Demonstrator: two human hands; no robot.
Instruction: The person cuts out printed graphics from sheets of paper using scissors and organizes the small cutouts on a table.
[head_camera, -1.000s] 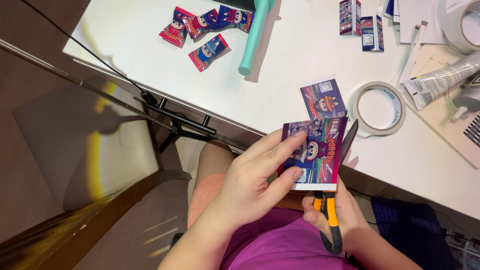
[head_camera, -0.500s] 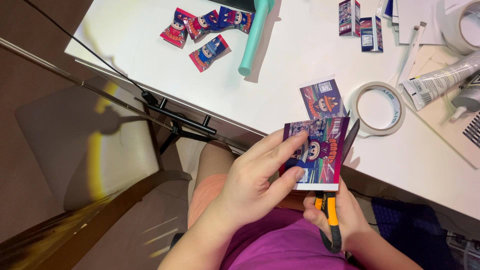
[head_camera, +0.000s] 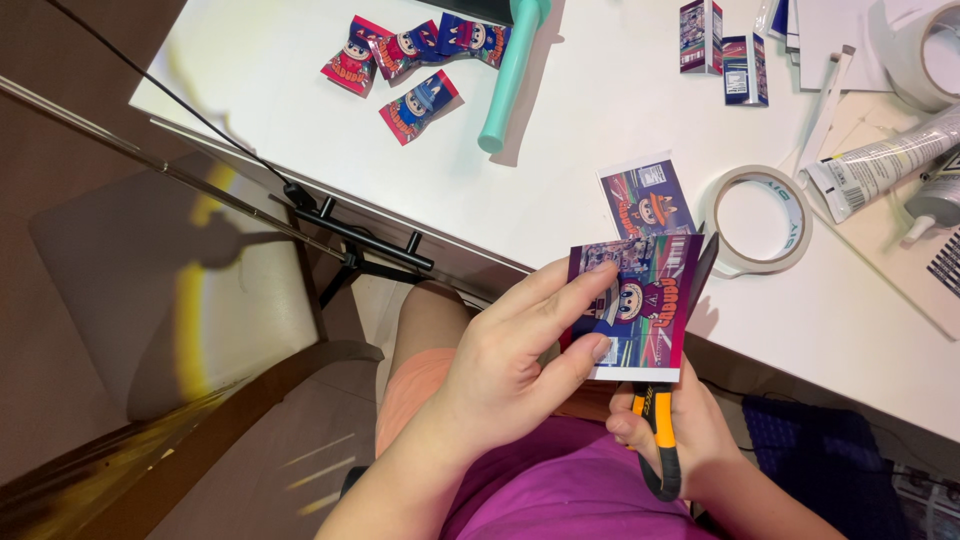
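Observation:
My left hand (head_camera: 520, 350) pinches a purple printed card (head_camera: 645, 310) with a cartoon figure, held upright over my lap at the table edge. Below and behind it, my right hand (head_camera: 690, 440) grips scissors with orange and black handles (head_camera: 655, 430); their dark blade (head_camera: 702, 272) rises along the card's right edge. A similar printed card (head_camera: 645, 195) lies flat on the white table (head_camera: 580, 120) just beyond.
A roll of clear tape (head_camera: 760, 220) lies right of the flat card. Several small red and blue printed packets (head_camera: 415, 60) and a teal tube (head_camera: 510, 70) lie at the far left. Small boxes (head_camera: 725, 45), a grey tube (head_camera: 880, 165) and paper sit at the far right.

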